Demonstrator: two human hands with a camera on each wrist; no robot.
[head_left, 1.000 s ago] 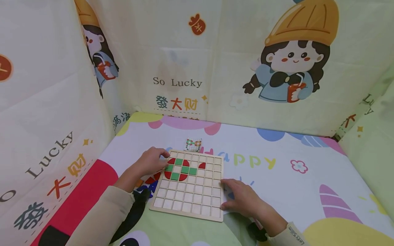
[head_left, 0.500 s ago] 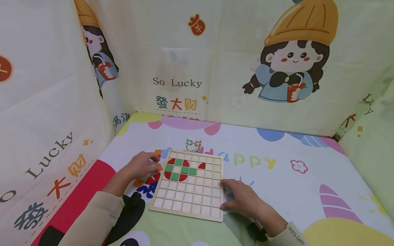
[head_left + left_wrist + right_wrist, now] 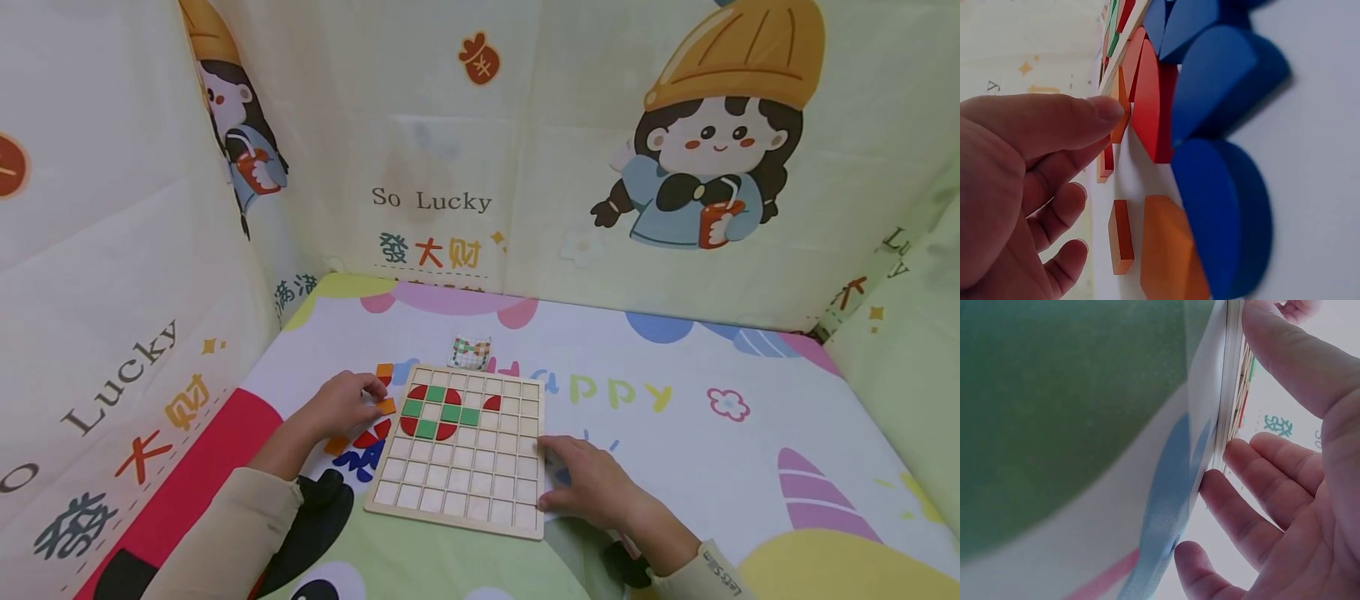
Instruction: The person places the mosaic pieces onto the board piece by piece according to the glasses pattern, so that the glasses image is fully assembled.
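Observation:
A wooden grid board (image 3: 453, 522) lies on the cloth, with red quarter-round pieces (image 3: 446, 432) and green square tiles (image 3: 470, 417) in its upper left cells. A lone red piece (image 3: 492, 405) sits further right. Left of the board, my left hand (image 3: 337, 406) pinches an orange tile (image 3: 1122, 119) between thumb and forefinger, low over the cloth; its other fingers are curled. My right hand (image 3: 596, 483) rests against the board's right edge, thumb and fingertips spread along it.
Loose blue pieces (image 3: 362, 461), red pieces (image 3: 372, 437) and orange tiles (image 3: 337, 445) lie left of the board. A small pattern card (image 3: 470, 352) lies behind it. Printed cloth walls (image 3: 547, 167) rise at the back and sides.
My left hand has moved left and down from the board's upper left edge to the orange tile, uncovering loose orange pieces. My right hand and the board have stayed put.

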